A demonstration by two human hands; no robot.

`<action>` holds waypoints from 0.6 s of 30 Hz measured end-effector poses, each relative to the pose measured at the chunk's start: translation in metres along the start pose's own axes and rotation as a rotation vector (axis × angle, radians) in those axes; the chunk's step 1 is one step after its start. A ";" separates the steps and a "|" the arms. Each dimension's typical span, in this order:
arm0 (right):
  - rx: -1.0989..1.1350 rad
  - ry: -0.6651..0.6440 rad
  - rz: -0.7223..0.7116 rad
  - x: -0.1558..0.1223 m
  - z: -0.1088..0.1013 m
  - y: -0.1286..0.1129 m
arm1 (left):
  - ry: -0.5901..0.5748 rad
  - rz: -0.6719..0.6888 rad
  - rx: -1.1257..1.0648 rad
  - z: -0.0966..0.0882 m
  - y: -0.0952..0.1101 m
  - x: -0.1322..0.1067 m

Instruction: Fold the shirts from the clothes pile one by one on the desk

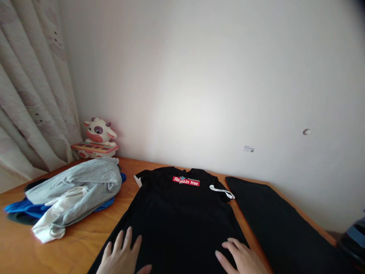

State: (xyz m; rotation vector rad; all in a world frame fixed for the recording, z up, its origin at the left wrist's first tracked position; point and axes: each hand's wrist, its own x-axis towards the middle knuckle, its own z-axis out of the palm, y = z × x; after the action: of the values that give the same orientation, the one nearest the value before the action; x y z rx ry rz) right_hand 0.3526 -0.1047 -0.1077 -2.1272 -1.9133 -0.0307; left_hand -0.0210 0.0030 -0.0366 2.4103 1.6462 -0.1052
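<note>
A black T-shirt [176,217] lies spread flat on the wooden table [82,239], its red "Remain free" label toward the wall. My left hand [121,255] rests flat on the shirt's lower left part, fingers stretched and apart. On the lower right part of the shirt my right hand [239,257] lies flat too, with its fingers extended. Neither hand holds anything.
A heap of grey, white and blue clothes [71,194] sits on the table's left side. Another black garment [282,224] lies flat to the right. A cow-shaped toy keyboard [96,140] stands in the corner by the curtain [31,95]. A dark striped item [355,238] is at the right edge.
</note>
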 end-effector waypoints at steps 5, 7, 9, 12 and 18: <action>0.115 0.187 -0.026 0.073 -0.013 -0.040 | 0.197 0.132 -0.149 -0.022 0.063 0.077; 0.139 0.261 -0.037 0.101 0.000 -0.043 | 0.241 0.180 -0.193 -0.015 0.075 0.110; 0.146 0.303 -0.034 0.123 0.021 -0.038 | 0.245 0.263 -0.184 -0.001 0.075 0.133; 0.128 0.297 0.041 0.136 0.054 -0.021 | 0.204 0.392 -0.146 0.023 0.062 0.147; 0.346 0.311 0.262 0.143 0.077 0.001 | 0.219 0.442 -0.116 0.045 0.042 0.151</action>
State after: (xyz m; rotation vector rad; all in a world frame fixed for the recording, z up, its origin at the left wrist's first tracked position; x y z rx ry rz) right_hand 0.3580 0.0513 -0.1528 -1.9823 -1.3471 0.0204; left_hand 0.0766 0.1163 -0.1023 2.7003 1.1141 0.3268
